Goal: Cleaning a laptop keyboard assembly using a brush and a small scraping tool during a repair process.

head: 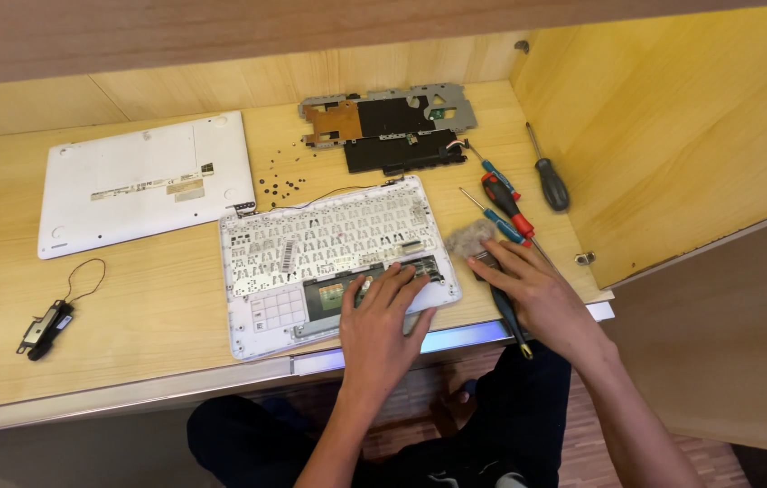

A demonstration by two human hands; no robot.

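Nearest: person's lap in dark clothing at the bottom edge, forearms reaching up over the front edge of the surface point(158, 316).
Left hand point(382, 323): flat, palm down, fingers spread on the lower right of the open laptop chassis point(252, 330); fingertips touch the dark board area below the keyboard back. Grip open, nothing held.
Right hand point(533, 287): resting on the surface just right of the chassis, fingers bent over a dark brush handle point(508, 314) that runs toward the front edge. Grip loosely curled on it; full closure cannot be told.
Brush head point(467, 239): grey tuft, just beyond the right fingertips, beside the chassis's right edge.
Chassis position: centre of the surface, underside of keyboard up, white frame.
Behind chassis: grey metal plate with black and copper parts point(388, 125); loose black screws point(277, 181) scattered to its left.
Right of chassis: blue and red screwdrivers point(503, 206), close to the right hand; black screwdriver point(548, 176) further right, near the wooden side panel.
Left: white bottom cover point(144, 181), lying flat, apart from the chassis.
Far left: small black part with a looped wire point(47, 323), well apart from both hands.
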